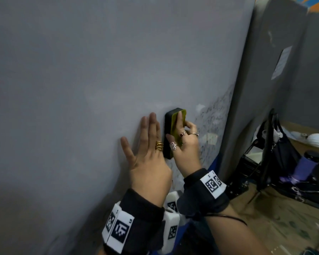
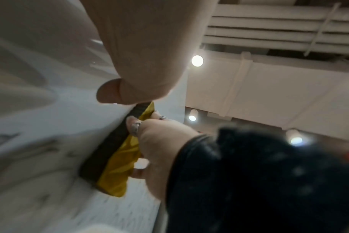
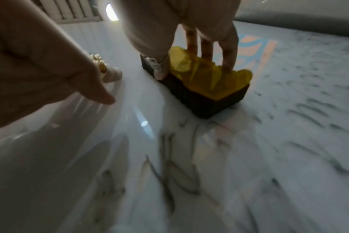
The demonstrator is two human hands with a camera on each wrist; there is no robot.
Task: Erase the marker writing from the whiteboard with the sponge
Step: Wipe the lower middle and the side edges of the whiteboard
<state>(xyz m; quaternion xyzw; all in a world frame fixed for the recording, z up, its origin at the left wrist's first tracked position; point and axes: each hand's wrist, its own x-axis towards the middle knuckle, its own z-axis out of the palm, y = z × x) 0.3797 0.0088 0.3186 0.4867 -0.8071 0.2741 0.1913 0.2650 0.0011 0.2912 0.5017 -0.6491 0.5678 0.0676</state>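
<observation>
The whiteboard (image 1: 81, 80) stands upright and fills the left of the head view. A black sponge with a yellow top (image 1: 168, 129) lies flat against it, and my right hand (image 1: 181, 133) grips it, thumb on one side and fingers over the yellow back. Beside the sponge, my left hand (image 1: 145, 142) rests flat on the board with straight fingers. Dense black marker writing (image 1: 215, 122) covers the board to the right of the sponge. The right wrist view shows the sponge (image 3: 205, 91) and blurred strokes (image 3: 169, 165) below it. The sponge (image 2: 110, 154) also appears in the left wrist view.
A pale sticker (image 1: 210, 138) sits on the board amid the writing. A grey panel (image 1: 265, 70) with a paper sheet (image 1: 282, 63) adjoins the board's right edge. Beyond it stand a black folding frame (image 1: 267, 153) and a purple bottle (image 1: 306, 166) on a wooden floor (image 1: 265, 218).
</observation>
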